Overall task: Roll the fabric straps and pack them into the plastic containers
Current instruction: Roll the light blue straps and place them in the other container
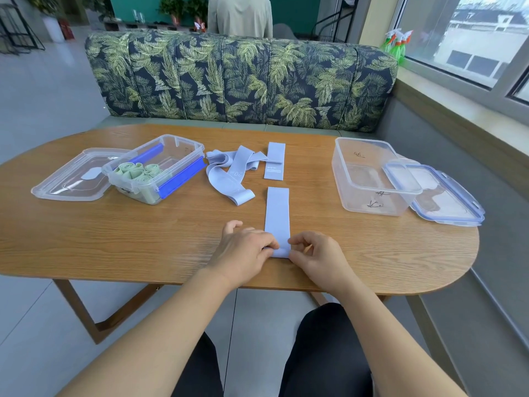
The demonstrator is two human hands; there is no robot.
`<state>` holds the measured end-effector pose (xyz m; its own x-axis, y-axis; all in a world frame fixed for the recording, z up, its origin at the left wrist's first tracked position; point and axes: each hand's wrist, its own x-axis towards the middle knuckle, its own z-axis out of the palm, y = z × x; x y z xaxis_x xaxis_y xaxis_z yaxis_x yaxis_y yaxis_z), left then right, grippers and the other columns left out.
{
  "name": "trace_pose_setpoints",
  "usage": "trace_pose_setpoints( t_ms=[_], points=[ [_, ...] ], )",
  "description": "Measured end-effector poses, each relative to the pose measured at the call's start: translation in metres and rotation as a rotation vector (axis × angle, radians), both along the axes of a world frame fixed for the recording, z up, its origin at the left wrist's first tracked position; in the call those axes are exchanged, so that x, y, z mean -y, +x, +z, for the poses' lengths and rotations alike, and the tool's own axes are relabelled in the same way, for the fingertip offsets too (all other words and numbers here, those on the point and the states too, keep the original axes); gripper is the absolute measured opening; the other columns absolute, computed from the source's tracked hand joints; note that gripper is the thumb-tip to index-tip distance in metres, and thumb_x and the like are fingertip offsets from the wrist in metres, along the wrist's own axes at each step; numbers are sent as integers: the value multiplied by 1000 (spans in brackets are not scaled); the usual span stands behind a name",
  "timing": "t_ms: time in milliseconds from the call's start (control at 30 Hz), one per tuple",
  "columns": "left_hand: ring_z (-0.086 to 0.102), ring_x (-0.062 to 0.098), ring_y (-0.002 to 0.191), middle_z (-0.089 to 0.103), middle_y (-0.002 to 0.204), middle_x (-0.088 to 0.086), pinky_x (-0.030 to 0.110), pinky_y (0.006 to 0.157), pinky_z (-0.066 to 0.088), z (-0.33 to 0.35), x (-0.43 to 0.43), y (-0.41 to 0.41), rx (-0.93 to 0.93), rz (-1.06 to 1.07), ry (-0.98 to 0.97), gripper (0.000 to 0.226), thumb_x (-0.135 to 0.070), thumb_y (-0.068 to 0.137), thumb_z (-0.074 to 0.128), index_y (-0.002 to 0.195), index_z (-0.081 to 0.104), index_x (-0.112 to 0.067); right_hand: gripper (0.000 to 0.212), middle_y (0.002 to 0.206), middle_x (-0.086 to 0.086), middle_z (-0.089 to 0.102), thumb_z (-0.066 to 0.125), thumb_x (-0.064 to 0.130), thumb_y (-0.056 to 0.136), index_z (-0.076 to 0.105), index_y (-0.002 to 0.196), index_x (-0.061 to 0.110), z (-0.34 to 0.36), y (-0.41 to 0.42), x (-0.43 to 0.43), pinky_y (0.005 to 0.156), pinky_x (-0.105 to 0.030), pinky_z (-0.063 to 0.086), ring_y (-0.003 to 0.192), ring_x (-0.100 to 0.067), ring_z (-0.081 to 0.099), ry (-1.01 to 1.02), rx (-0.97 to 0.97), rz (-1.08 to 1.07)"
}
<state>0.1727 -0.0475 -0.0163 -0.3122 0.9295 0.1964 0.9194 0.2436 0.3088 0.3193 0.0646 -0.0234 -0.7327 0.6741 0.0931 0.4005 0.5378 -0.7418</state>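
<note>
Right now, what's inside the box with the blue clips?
Rolled green straps sit in the box, bunched at its near end. Its far end looks bare. How many rolls lie under the top ones is hidden.

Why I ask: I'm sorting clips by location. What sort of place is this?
Probably a café or lounge seating nook: a leaf-print bench behind an oval wooden table, a window alongside, potted plants beyond.

A tangled strap [237, 174] bears pale digits that look like "20". White print on a flat strap [274, 164] and black handwriting on the empty container [343, 179] are illegible.
</note>
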Motion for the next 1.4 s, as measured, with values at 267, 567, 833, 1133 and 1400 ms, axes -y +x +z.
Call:
trace_pose_setpoints(
  t_ms=[267, 567, 833, 1133, 1400],
  points=[
    [50, 0, 109, 58, 114, -20, 31, 108, 5, 8, -6, -7, 57, -18, -52, 19, -30, 99, 47, 104, 65, -35, 15, 92, 11, 55, 66, 17, 87, 68, 100, 25, 2, -5, -1, 81, -33, 48, 81, -7, 52, 67, 78, 12],
    [42, -4, 105, 50, 121, -22, 29, 106, 9, 1, 0, -1, 98, 47, -15, 26, -34, 91, 59, 117, 57, -38, 18, 97, 3, 60, 58, 20, 93, 69, 107, 18, 6, -12, -9, 85, -35, 46, 92, -15, 54, 93, 149, 48],
    [34, 1, 99, 54, 113, -18, 26, 102, 15, -1, -9, -2, 173, 93, 10, 23, -28, 98, 51, 114, 66, -35, 20, 81, 11, 61, 57, 17, 93, 69, 110, 17, 0, -11, -10, 66, -14, 40, 70, 5, 56, -14, 25, -14],
    [36, 12, 113, 51, 117, -16, 16, 92, 8, -7, -15, -5, 127, 88, -9, 27, -28, 100, 45, 120, 63, -31, 18, 89, 12, 59, 64, 17, 87, 66, 104, 23, -5, -15, -10, 76, -29, 46, 80, -5, 52, 44, 60, -50],
    [37, 11, 120, 51, 118, -14, 20, 102, 4, -2, -11, 2, 111, 89, -56, 26, -27, 99, 47, 121, 60, -32, 18, 96, 8, 56, 58, 19, 92, 65, 108, 19, 5, -14, -8, 81, -33, 47, 89, -11, 51, 135, 174, 29]
  ],
)
